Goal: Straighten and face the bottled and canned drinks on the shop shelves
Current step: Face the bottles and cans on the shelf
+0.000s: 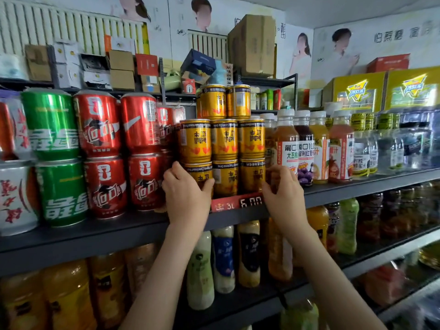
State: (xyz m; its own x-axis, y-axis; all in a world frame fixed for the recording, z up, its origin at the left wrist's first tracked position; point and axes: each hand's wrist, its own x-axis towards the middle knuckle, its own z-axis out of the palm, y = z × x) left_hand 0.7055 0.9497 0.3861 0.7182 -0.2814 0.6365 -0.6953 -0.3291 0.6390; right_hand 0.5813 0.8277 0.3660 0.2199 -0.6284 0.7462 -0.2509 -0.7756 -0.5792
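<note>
Gold energy-drink cans (225, 139) stand stacked three tiers high on the dark upper shelf (95, 232). My left hand (184, 194) curls round the bottom-left gold can (202, 173). My right hand (284, 194) grips the right side of the bottom-right gold can (252, 176), fingers curled around it. Red cola cans (140, 148) and green cans (53, 139) stand two high to the left. Juice bottles (304, 148) with white caps stand to the right.
A red price tag (237, 202) hangs on the shelf edge between my hands. Clear bottles (390, 148) fill the far right. Orange and milky drink bottles (223, 258) line the lower shelf. Cardboard boxes (252, 44) sit on top.
</note>
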